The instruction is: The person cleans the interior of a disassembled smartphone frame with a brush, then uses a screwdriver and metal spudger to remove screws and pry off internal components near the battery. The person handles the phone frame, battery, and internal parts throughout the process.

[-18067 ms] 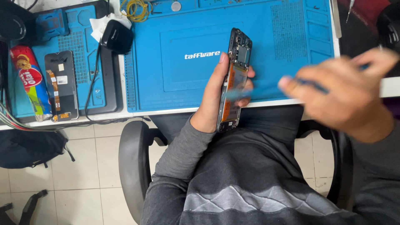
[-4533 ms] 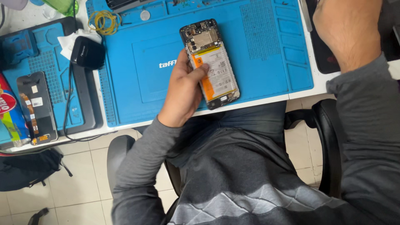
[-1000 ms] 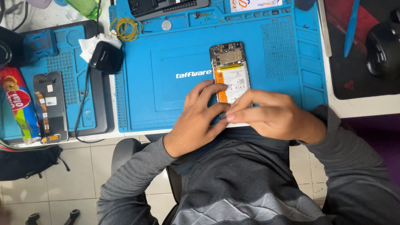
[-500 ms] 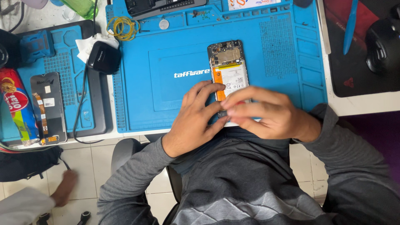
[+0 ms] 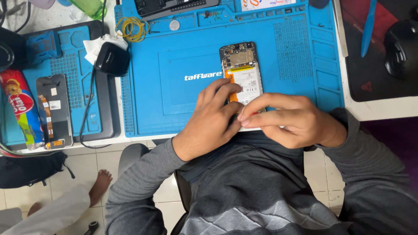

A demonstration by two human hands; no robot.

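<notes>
Blue mat (image 5: 174, 109): silicone work mat covering the middle of the tabletop (image 5: 379, 111); we take it as our landmark for every place below.
Opened phone (image 5: 241, 72): lies flat on the mat, right of the mat's middle, back cover off, circuit board at the far end, white battery with an orange strip below it; its near end is hidden under our fingers.
Left hand (image 5: 213, 122): we rest it on the near part of the mat, fingers bent and narrow, fingertips pressing on the left lower edge of the phone.
Right hand (image 5: 291, 119): we lay it across the near edge of the mat, fingers drawn together in a pinch at the phone's lower end, meeting the left fingertips; whether anything sits inside the pinch we cannot tell.
Yellow rubber bands (image 5: 130, 28): a loose ring on the far left corner of the mat.
Black adapter (image 5: 112, 58): just off the mat's left edge, on white tissue, with a cable trailing toward us.
Second phone panel (image 5: 54, 111): well left of the mat, lying on a smaller blue mat (image 5: 69, 74).
Snack packet (image 5: 19, 106): left of that panel, farthest from the mat.
Blue pry tool (image 5: 368, 28): right of the mat, on a dark pad.
Black mouse (image 5: 400, 48): further right of the mat, beyond the tool.
Another person's bare foot (image 5: 100, 187): on the tiled floor, below the mat's left side.
</notes>
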